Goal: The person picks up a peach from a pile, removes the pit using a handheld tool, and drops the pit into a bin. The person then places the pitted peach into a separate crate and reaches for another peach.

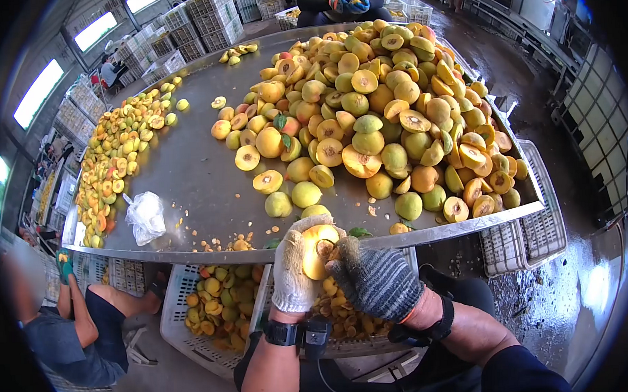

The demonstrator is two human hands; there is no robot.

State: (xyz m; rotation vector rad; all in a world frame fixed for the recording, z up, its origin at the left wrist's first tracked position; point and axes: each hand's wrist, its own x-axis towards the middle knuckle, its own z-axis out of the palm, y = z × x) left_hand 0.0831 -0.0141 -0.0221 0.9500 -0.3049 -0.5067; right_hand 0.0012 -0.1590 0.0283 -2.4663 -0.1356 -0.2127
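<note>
My left hand (293, 276), in a white knit glove, is closed around a yellow peach half (313, 258) just in front of the table's near edge. The cut face is turned up and to the right, with a brown-rimmed hollow at its middle. My right hand (379, 280), in a grey striped glove, meets the right side of that half. Its fingers are curled; whatever they may hold is hidden. Beneath my hands, a crate of peach pieces (349, 319) is partly covered by my arms. A large pile of halved peaches (366, 118) lies on the metal table (201, 144) beyond.
Another peach heap (119, 154) lines the table's left side, near a crumpled plastic bag (146, 217). Loose pits (239, 244) are scattered along the near rim. A white crate (176, 308) stands below left. One person (76, 329) sits at left, another (342, 5) across the table.
</note>
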